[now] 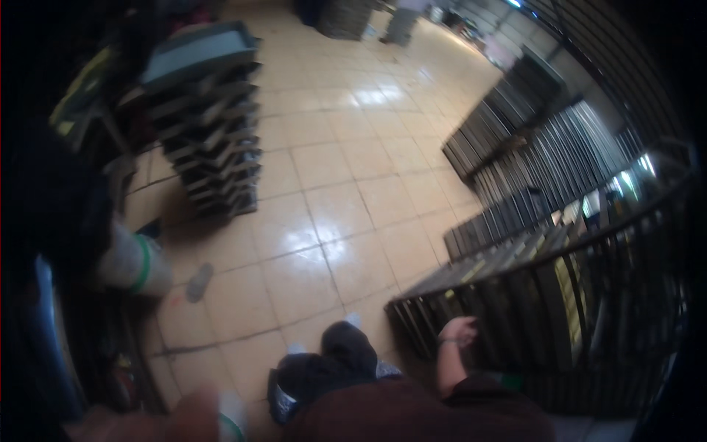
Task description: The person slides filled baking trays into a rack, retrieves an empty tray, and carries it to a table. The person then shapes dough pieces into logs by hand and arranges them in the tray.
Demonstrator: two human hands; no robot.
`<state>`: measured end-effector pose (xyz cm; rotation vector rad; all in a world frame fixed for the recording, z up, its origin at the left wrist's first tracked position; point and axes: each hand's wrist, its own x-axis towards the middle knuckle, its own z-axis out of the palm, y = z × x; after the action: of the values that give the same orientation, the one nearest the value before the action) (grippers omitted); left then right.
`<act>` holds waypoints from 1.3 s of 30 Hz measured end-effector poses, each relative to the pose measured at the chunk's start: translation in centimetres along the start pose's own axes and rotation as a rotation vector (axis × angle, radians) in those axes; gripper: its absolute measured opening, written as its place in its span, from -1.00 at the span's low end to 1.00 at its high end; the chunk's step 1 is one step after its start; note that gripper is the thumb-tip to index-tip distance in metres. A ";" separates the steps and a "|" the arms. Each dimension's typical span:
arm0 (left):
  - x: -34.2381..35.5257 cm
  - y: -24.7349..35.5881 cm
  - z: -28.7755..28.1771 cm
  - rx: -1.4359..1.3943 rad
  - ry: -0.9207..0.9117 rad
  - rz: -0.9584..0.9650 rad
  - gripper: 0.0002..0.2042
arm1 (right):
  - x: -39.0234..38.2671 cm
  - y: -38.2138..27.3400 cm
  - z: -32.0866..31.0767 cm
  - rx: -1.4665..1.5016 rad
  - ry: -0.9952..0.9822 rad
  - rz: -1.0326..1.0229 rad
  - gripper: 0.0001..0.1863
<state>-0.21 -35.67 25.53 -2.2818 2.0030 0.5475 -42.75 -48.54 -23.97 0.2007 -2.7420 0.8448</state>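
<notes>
My right hand is at the lower right with curled fingers, in front of a dark slatted rack; whether it touches the rack or holds anything I cannot make out. My left hand is smeared at the bottom edge, beside a pale cylinder with a green band; whether it grips that is unclear. My dark-clothed legs show below me on tiles.
A tall stack of trays stands left on the tiled floor. Below it lie a green-banded roll and a small grey object. Stacked dark frames line the right. A person is far back.
</notes>
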 end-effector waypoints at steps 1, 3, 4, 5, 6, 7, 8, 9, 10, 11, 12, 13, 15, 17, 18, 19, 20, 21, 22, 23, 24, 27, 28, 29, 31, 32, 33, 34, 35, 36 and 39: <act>-3.9 -2.5 1.1 0.024 0.031 -0.059 -0.72 | -1.5 3.9 0.9 -0.292 -0.367 -0.051 -0.24; -8.4 -6.9 4.0 -0.035 0.329 -0.007 -0.77 | -2.6 14.8 10.1 -0.315 -1.095 -0.092 -0.30; -10.5 -8.1 5.0 -0.084 0.303 -0.069 -0.78 | -7.8 15.7 8.7 -0.285 -1.577 0.073 -0.28; -12.0 -9.1 5.7 -0.115 0.237 -0.034 -0.77 | -11.4 14.0 8.6 -0.300 -1.631 0.025 -0.28; -13.1 -10.3 6.9 -0.150 0.171 0.003 -0.76 | -14.9 14.0 7.3 -0.366 -1.726 -0.200 -0.31; -10.2 -14.7 9.4 -0.190 0.164 0.017 -0.76 | -20.0 13.2 5.5 -0.441 -1.721 -0.383 -0.34; -9.5 -16.3 12.9 -0.487 0.111 -0.005 -0.75 | -21.2 11.5 4.5 -0.519 -1.773 -0.606 -0.36; -9.4 -17.6 16.1 -0.776 0.080 -0.041 -0.74 | -17.1 9.9 5.4 -0.588 -1.830 -0.849 -0.39; -12.5 -18.6 21.8 -1.037 0.089 -0.091 -0.72 | -21.9 8.7 4.3 -0.621 -1.904 -1.124 -0.42; -14.1 -20.2 27.0 -1.211 0.273 -0.448 -0.68 | -24.1 7.2 3.7 -0.649 -1.942 -1.389 -0.45; -14.2 -22.1 32.9 -1.379 0.441 -0.759 -0.64 | -27.0 5.4 3.2 -0.661 -1.930 -1.614 -0.47; -13.8 -23.5 38.5 -1.309 0.480 -0.972 -0.62 | -29.2 4.3 1.9 -0.682 -1.885 -1.836 -0.50; -13.4 -24.2 46.6 -1.356 0.331 -1.340 -0.55 | -32.9 -2.9 -4.2 -0.510 -2.262 -1.476 -0.61; -14.4 -23.9 57.1 -1.422 0.045 -1.477 -0.45 | -38.1 -7.0 -6.7 -0.520 -2.396 -1.420 -0.58; -15.2 -24.1 63.0 -1.363 -0.058 -1.474 -0.42 | -41.1 -8.7 -8.1 -0.525 -2.521 -1.319 -0.55; -14.1 -24.1 62.4 -1.383 -0.055 -1.484 -0.42 | -43.7 -10.1 -9.7 -0.548 -2.517 -1.337 -0.55; -14.0 -23.3 63.3 -1.448 0.007 -1.519 -0.43 | -46.2 -11.6 -13.1 -0.881 -2.344 -1.833 -0.53; -12.8 -23.2 63.9 -1.510 0.081 -1.537 -0.43 | -48.8 -13.3 -14.6 -1.181 -2.023 -2.318 -0.51; -11.4 -23.5 64.1 -1.563 0.157 -1.541 -0.44 | -51.3 -14.2 -13.7 -1.056 -1.831 -2.416 -0.45; -10.1 -24.0 64.0 -1.612 0.242 -1.549 -0.45 | -54.5 -17.0 -13.5 -0.945 -2.034 -2.257 -0.48; -8.7 -24.4 63.8 -1.657 0.330 -1.554 -0.45 | -57.9 -20.0 -13.1 -0.833 -2.223 -2.084 -0.51; -4.5 -26.5 60.8 -1.765 0.591 -1.548 -0.47 | -68.5 -30.9 -14.6 0.217 -2.798 -0.837 -0.81; -3.6 -27.1 60.0 -1.791 0.684 -1.546 -0.47 | -71.2 -35.3 -16.7 0.352 -2.904 -0.492 -0.73; -2.8 -27.6 59.3 -1.816 0.777 -1.546 -0.48 | -73.3 -39.1 -20.0 0.532 -2.925 -0.295 -0.72; -1.3 -28.3 57.8 -1.861 0.902 -1.499 -0.49 | -78.7 -47.1 -17.0 0.597 -2.731 0.035 -0.46; -0.8 -28.4 57.2 -1.884 0.967 -1.479 -0.49 | -81.0 -50.2 -18.0 0.581 -2.625 0.138 0.03; 0.1 -29.1 56.3 -1.901 1.022 -1.436 -0.50 | -81.8 -53.6 -17.6 0.555 -2.772 0.183 0.29; 0.8 -29.8 55.9 -1.897 1.045 -1.443 -0.50 | -84.2 -56.0 -16.8 0.552 -2.738 0.242 0.27; 1.8 -30.9 55.3 -1.889 1.066 -1.437 -0.49 | -86.3 -57.7 -17.1 0.556 -2.702 0.301 0.24; 2.7 -31.9 54.8 -1.883 1.083 -1.431 -0.49 | -87.7 -59.2 -17.1 0.552 -2.717 0.303 0.24; 3.4 -34.0 53.5 -1.854 1.132 -1.438 -0.48 | -91.1 -61.0 -18.0 0.596 -2.612 0.250 0.00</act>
<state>20.98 -19.07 -31.97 1.4268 0.7450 -0.3765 60.73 -83.53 -3.67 2.9851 -3.5722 2.7532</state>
